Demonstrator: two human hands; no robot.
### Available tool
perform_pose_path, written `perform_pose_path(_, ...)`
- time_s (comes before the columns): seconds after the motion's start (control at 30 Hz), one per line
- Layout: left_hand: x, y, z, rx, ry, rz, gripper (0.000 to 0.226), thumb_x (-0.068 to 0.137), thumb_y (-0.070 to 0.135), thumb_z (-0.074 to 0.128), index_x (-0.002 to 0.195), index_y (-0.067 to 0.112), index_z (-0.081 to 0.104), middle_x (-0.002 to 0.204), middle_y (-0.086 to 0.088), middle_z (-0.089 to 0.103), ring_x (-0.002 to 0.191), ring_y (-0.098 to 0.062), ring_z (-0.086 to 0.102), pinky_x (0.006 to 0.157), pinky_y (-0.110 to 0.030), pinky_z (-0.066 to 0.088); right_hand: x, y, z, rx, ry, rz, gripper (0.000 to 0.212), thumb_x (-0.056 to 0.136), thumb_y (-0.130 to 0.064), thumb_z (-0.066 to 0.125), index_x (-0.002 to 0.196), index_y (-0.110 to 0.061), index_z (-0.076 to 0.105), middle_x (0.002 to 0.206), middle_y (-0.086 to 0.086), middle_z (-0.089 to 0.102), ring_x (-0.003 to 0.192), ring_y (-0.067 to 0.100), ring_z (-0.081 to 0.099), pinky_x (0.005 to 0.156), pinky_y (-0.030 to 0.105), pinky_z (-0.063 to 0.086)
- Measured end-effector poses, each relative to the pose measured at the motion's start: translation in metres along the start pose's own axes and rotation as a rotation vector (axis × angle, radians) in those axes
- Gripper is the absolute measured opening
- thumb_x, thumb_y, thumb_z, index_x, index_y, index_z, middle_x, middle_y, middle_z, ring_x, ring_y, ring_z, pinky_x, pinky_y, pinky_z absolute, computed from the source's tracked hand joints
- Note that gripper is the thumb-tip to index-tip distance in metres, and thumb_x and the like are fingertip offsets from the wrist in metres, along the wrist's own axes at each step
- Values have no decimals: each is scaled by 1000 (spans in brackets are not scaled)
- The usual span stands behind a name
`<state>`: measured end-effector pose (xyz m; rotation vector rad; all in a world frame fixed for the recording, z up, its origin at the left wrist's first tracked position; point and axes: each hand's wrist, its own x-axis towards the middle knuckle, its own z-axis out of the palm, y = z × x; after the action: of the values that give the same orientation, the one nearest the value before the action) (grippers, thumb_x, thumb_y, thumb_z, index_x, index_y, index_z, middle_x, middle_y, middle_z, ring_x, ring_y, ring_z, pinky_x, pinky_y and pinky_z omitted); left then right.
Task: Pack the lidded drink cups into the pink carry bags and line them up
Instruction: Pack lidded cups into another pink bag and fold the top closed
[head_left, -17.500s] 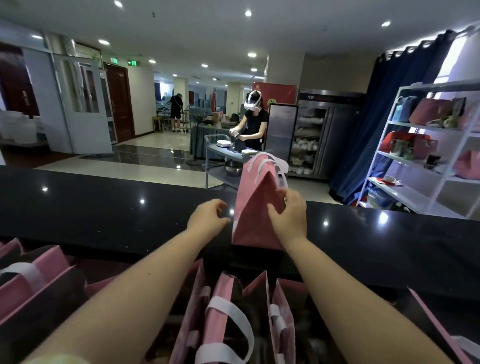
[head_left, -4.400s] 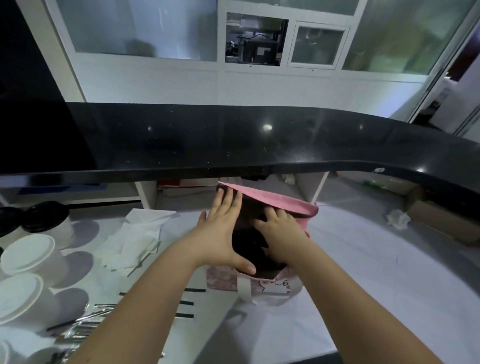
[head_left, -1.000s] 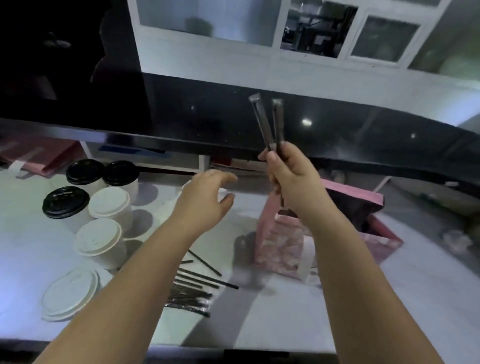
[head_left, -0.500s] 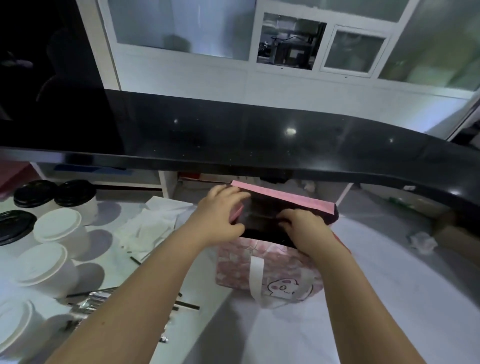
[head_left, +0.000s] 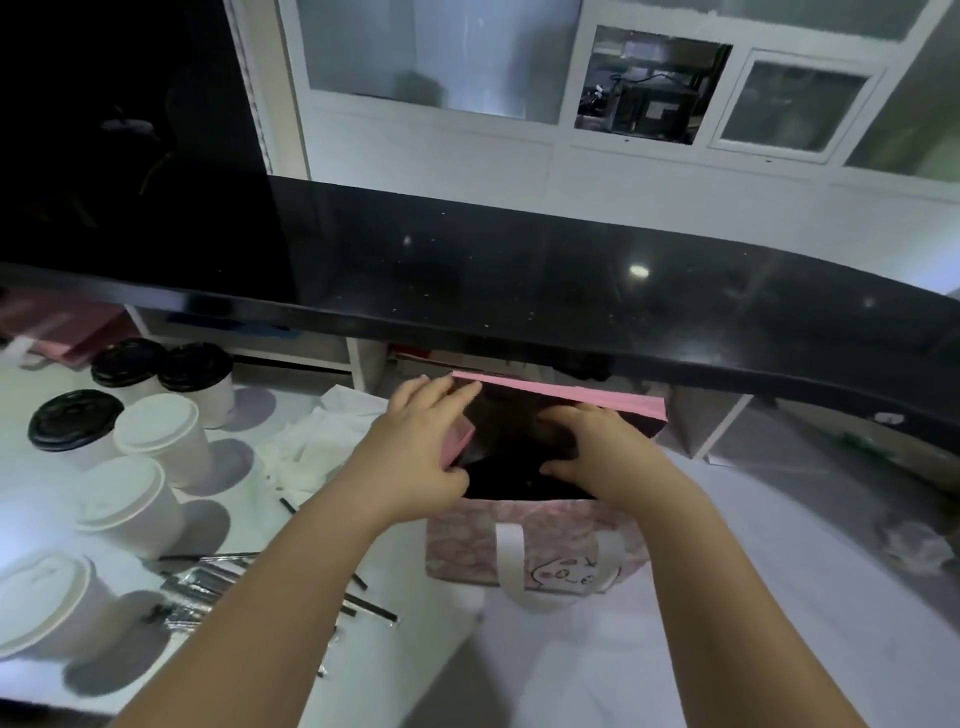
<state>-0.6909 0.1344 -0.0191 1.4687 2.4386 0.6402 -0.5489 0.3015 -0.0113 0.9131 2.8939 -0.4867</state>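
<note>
The pink carry bag (head_left: 540, 545) stands upright on the white bench (head_left: 753, 597), just below the edge of the black counter (head_left: 571, 291), mouth open towards you and its white handle (head_left: 511, 561) hanging down the near face. This looks like the step of settling the contents before closing. The inside is too dark to show what is in there, so work by feel. Hold the left rim out so the mouth is square, and check that whatever sits inside is flat on the bottom and not leaning on a wall. Press downwards rather than sideways, because a paper bag this light will probably slide or tip on the smooth bench. Draw your fingers out straight up so they do not drag a lid or crease the rim.

Your left hand (head_left: 415, 452) lies spread on the bag's left rim, fingers nearly straight and reaching to the far corner, with the pink side fold bent outward under the palm. Your right hand (head_left: 602, 452) is over the right half of the mouth, knuckles up and fingers curled down into the dark. I cannot tell whether it grips anything.

The lidded drink cups (head_left: 161, 441), some with white lids and some with black, wait well to the left, near the wrapped straws (head_left: 208, 577) and napkins (head_left: 317, 441).
</note>
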Motion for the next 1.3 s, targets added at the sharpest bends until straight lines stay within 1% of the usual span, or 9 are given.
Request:
perform_pose_path(0.13,7,-6,-10,8,247,-8,55,88,34,56,142,33,42,142,9,44,132,-13,32,106,-33,35,-1,-26,-15,220,-74,-127,44,88,-24,68,129,-36,55,118,-16,60,101,6,56,86,21,48)
perform_pose_path(0.3,2,-54,-31,116,350,-124,43,89,30,55,131,29,54,130,5,54,121,-20,45,97,-39,41,14,-87,-13,377,58,-248,39,89,-22,66,126,-31,58,118,-13,60,104,8,60,92,26,51)
perform_pose_path(0.4,-11,-102,-38,132,401,-217,40,82,32,52,121,31,60,121,6,60,115,-22,52,92,-42,43,34,-131,11,326,112,-319,36,89,-27,66,124,-32,59,120,-12,60,110,10,56,91,28,47)
perform_pose_path(0.63,-28,-185,-27,218,200,-410,49,87,32,56,135,29,48,136,2,51,127,-25,40,98,-40,37,83,-212,96,187,90,-166,39,91,-9,53,128,-22,55,127,3,57,111,23,55,90,33,47)
perform_pose_path(0.83,-26,-218,8,180,-43,-430,54,87,29,50,140,25,40,138,-2,47,126,-27,39,100,-42,37,120,-214,181,164,-8,38,37,90,-8,51,126,-16,56,124,8,58,112,27,55,91,35,48)
perform_pose_path(0.97,-17,-231,19,176,-76,-426,52,89,31,48,140,22,39,135,-5,47,124,-29,41,97,-42,37,140,-208,211,167,14,137,38,90,-13,53,127,-19,57,126,6,59,114,27,54,93,37,48)
perform_pose_path(1.07,-6,-237,12,166,-86,-391,50,91,31,45,140,20,39,135,-6,47,125,-30,40,96,-42,35,152,-217,218,240,69,130,40,89,-25,59,129,-21,57,132,1,56,119,25,48,99,39,43)
perform_pose_path(1.17,0,-245,7,192,-101,-368,49,89,30,46,137,21,41,133,-5,48,124,-29,41,95,-42,35,161,-231,218,134,42,81,42,92,-37,53,133,-27,52,136,-2,49,124,25,39,102,38,36)
perform_pose_path(1.3,1,-253,3,177,-71,-357,46,90,28,48,135,23,43,132,-3,50,122,-28,42,95,-41,36,166,-241,225,20,6,96,32,94,-31,47,125,-29,55,131,-3,49,121,23,39,97,36,33)
